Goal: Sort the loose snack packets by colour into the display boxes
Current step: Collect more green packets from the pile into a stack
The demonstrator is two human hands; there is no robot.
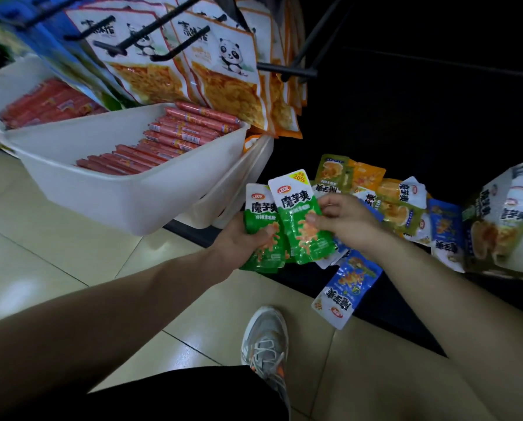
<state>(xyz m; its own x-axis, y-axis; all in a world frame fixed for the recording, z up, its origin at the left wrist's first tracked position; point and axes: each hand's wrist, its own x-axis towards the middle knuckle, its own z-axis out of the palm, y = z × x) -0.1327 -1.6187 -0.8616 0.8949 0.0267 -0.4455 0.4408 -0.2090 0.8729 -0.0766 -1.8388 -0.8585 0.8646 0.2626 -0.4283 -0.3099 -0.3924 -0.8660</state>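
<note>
Green packets (260, 214), a small fanned stack held upright, sit in the left hand (239, 240), whose fingers curl round their lower halves. The left forearm reaches in from the lower left. The right hand (343, 221), its forearm entering from the lower right, pinches the right edge of the front green packet (296, 214) between thumb and fingertips. Both hands are held over the front edge of a dark low shelf (381, 308). Behind the right hand a pile of loose packets (403, 208) in olive, orange and blue lies on the shelf. One blue packet (345, 287) lies at the shelf's front edge. A display box (503, 220) stands at the far right. White bins (126, 196) of red sausages (175, 138) sit at the left, above a tiled floor (56, 238).
</note>
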